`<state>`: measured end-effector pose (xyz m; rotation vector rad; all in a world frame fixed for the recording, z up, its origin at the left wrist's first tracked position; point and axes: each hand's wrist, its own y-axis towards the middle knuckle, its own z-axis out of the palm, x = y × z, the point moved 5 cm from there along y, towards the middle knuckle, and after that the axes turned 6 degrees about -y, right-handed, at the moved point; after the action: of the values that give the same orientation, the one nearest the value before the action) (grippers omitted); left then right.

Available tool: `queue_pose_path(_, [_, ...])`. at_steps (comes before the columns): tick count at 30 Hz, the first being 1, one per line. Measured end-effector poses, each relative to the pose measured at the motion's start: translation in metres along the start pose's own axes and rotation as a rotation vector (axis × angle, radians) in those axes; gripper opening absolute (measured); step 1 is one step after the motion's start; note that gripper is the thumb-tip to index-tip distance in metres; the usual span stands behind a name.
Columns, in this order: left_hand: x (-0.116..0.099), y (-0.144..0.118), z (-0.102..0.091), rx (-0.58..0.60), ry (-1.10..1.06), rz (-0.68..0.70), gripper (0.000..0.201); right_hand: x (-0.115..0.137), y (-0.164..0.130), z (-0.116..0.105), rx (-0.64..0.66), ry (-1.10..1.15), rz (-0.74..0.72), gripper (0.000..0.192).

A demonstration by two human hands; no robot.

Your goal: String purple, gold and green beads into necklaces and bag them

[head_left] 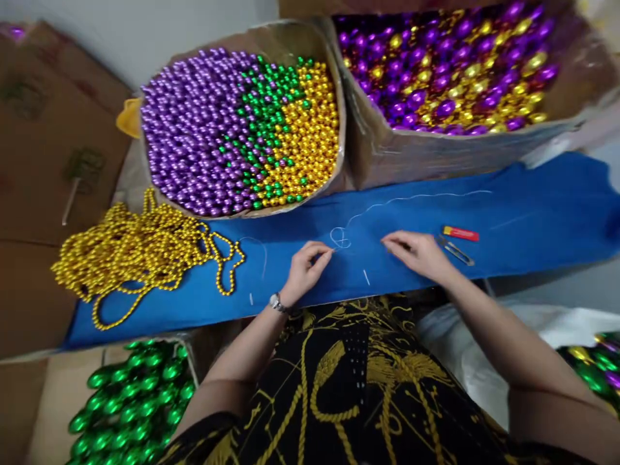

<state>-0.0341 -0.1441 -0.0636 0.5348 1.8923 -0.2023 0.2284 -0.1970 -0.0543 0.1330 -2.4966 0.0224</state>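
Left hand [306,266] pinched white thread [340,237] end; loop lay just beyond fingertips. Right hand [417,253] curled on blue cloth [533,219], grip undeterminable.

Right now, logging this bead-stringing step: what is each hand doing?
Left hand: pinched shut on the white thread.
Right hand: fingers curled on the blue cloth; grip cannot be told.

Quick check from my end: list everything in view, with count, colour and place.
bead box: one, cardboard; purple, green, gold beads; back centre
second bead box: one; purple and gold beads; back right
gold bead strands: one pile, left on cloth
blue cloth: one, across the table
white thread: one, looped, centre
lighter: one, red, right
metal clip: one, beside lighter
green beads: box, lower left
left hand: pinching thread, wristwatch
right hand: on cloth
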Motion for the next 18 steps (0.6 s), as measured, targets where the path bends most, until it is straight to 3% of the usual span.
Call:
queue_pose_path(3, [-0.007, -0.006, -0.003, -0.150, 0.006, 0.037, 0.022, 0.049, 0.008, 0.051, 0.179, 0.376, 0.047, 0.034])
queue_pose_path(5, [-0.016, -0.013, 0.001, -0.196, 0.109, 0.137, 0.021, 0.064, 0.013, 0.072, 0.135, 0.609, 0.166, 0.039])
queue_pose_path(8, [-0.019, -0.023, 0.013, -0.152, 0.266, 0.230, 0.023, 0.072, 0.024, 0.090, 0.004, 0.865, 0.292, 0.038])
queue_pose_path(11, [-0.006, -0.032, 0.006, -0.110, 0.335, 0.224, 0.025, 0.080, 0.038, 0.097, -0.020, 0.866, 0.267, 0.032])
queue_pose_path(13, [0.006, -0.038, -0.019, -0.153, 0.420, 0.176, 0.027, 0.086, 0.044, 0.097, -0.013, 0.744, 0.191, 0.030])
queue_pose_path(15, [0.021, -0.043, -0.058, -0.203, 0.578, 0.089, 0.031, 0.092, 0.046, 0.096, -0.011, 0.600, 0.099, 0.029])
queue_pose_path(18, [0.042, -0.039, -0.112, -0.133, 0.818, 0.011, 0.042, 0.097, 0.048, 0.098, -0.001, 0.464, 0.002, 0.028])
